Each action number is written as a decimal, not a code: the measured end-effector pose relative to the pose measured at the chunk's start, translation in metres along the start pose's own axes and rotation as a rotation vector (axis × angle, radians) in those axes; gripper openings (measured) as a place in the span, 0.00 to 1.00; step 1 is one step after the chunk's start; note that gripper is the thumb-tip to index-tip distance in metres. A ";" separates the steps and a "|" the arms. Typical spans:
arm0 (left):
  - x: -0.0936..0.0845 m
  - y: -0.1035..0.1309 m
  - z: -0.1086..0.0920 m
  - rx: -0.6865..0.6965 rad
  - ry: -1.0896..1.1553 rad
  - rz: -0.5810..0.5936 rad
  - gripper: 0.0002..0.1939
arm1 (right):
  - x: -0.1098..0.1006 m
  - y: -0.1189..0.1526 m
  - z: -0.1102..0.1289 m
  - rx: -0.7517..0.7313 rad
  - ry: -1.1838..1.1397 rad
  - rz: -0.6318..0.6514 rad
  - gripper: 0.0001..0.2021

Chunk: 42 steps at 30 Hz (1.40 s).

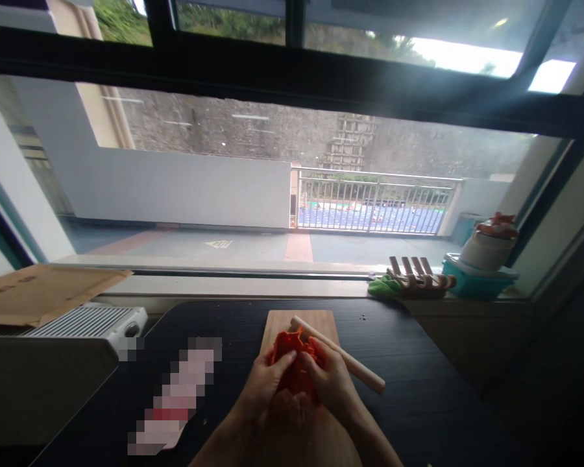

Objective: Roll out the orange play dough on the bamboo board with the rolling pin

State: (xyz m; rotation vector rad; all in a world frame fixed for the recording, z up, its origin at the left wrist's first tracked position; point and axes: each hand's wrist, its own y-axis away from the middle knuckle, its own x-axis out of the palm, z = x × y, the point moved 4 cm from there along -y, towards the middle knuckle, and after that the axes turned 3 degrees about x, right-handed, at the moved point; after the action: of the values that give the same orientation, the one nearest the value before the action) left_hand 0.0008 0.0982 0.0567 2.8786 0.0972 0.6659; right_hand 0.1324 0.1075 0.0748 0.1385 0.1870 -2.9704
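A lump of orange clay-like dough [292,363] is pressed between both my hands above a small wooden board [299,322] on a dark table [409,363]. My left hand [263,383] grips the dough's left side, thumb on top. My right hand [331,383] holds its right side with fingers curled over it. A wooden rolling pin [343,355] lies slanted across the board's right edge, just behind my right hand and partly hidden by it.
A white heater [92,321] with cardboard [34,292] on it stands at the left. A blurred pink object [180,395] lies on the table's left. On the windowsill at the right are a wooden rack [418,275], a green cloth [382,285] and a teal container [477,279].
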 end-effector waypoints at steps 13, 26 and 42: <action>-0.015 0.012 0.001 -0.155 0.026 0.145 0.17 | -0.007 0.006 -0.015 0.328 -0.615 0.038 0.22; -0.002 0.011 0.004 -0.058 0.037 0.038 0.12 | -0.006 0.003 -0.028 0.285 -0.504 0.011 0.21; 0.002 0.004 0.000 -0.098 0.056 0.020 0.11 | -0.007 0.009 -0.008 0.187 -0.310 0.153 0.28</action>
State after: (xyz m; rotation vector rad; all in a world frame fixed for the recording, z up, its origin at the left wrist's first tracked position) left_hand 0.0026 0.0947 0.0587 2.7715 0.0428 0.7341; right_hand 0.1412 0.1012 0.0668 -0.2725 -0.1338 -2.8032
